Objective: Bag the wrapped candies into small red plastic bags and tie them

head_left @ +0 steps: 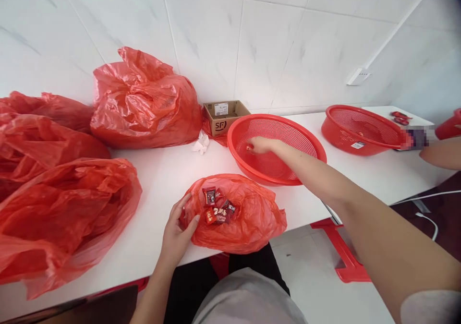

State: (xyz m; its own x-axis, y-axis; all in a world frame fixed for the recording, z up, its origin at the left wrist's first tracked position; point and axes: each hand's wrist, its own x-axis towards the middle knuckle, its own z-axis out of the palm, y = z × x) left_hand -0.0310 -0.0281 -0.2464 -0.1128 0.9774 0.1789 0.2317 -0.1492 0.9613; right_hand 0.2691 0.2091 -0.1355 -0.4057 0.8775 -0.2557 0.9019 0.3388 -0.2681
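An open red plastic bag [248, 223] lies at the table's front edge, with several small red and dark wrapped packets [221, 212] inside. My left hand [178, 228] holds the bag's left rim, the thumb over the edge and the fingers along the outer side. Behind the bag is a red perforated plastic basket [277, 122]. Into its left part reaches my right hand [262, 145], its fingers drawn together low inside. A tiny reddish bit shows at the fingertips, too small to name.
Large red plastic bags [144, 103] crowd the left side. A small cardboard box [226, 117] and crumpled white tissue [201, 142] lie by the wall. Rightward are a second red basket [351, 137] and another person's arm [441, 153]. A red stool [345, 257] stands below the table.
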